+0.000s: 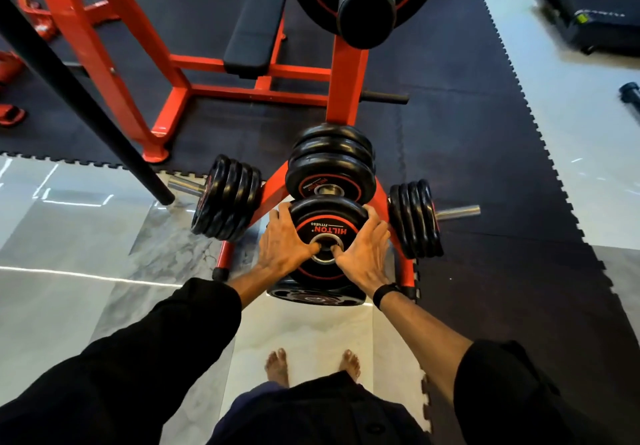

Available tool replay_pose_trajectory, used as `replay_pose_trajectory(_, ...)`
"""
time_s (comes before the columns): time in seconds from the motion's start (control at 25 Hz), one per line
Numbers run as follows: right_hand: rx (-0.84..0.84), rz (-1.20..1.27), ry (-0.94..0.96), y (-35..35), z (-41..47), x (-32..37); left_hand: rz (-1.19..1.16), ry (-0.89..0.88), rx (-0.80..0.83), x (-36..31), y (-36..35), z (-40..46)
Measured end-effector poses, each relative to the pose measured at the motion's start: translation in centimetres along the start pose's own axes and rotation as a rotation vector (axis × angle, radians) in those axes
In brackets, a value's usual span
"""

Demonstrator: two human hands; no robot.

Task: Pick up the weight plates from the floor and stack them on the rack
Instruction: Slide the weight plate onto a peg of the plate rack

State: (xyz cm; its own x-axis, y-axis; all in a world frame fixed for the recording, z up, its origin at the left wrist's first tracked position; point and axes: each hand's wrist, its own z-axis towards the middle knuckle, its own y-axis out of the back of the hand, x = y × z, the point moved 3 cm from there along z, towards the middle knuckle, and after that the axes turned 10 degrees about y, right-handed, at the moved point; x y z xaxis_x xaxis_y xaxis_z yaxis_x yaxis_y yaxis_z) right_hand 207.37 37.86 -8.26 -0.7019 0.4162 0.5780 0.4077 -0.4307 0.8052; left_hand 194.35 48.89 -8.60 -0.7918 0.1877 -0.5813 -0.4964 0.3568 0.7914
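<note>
Black plate (327,233) gripped by both hands (282,243) (363,254), thumbs hooked in hub, fingers over rim; loaded rack (348,74) pegs crowded left, right, behind; another plate (313,297) below.

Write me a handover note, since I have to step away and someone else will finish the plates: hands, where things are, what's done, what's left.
Left hand and right hand both grip the held plate, fingers over its rim and thumbs hooked in the centre hole.
It is in front of the red rack, just before the front stack.
Done: plates sit on the front stack, the left peg and the right peg.
Left: seat the held plate, then lift the floor plate lying below it. Whether others remain outside the view cannot be told.
</note>
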Motion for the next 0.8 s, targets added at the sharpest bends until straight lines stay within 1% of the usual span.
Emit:
replay_pose_trajectory(0.24,0.088,-0.038,0.146,-0.2,-0.7,-1.2,0.032,-0.118,-0.015,0.9,-0.3,-0.8)
replay_pose_trajectory(0.32,0.094,-0.03,0.155,-0.5,-0.9,-1.6,0.056,-0.153,-0.013,1.4,-0.7,-0.8)
replay_pose_trajectory(0.44,0.061,-0.032,0.168,-1.1,-1.3,-2.0,0.048,-0.169,-0.007,2.0,-1.0,-0.5)
replay_pose_trajectory(0.6,0.011,-0.052,0.216,-1.7,-1.8,-2.6,0.117,-0.286,0.006,3.2,-1.4,0.2)
replay_pose_trajectory(0.72,-0.011,-0.021,0.193,-1.8,-1.1,-2.7,0.132,-0.274,-0.012,3.2,-1.7,0.2)
replay_pose_trajectory(0.8,-0.014,-0.015,0.198,-2.0,-1.1,-2.8,0.096,-0.259,-0.03,3.1,-2.0,-0.1)
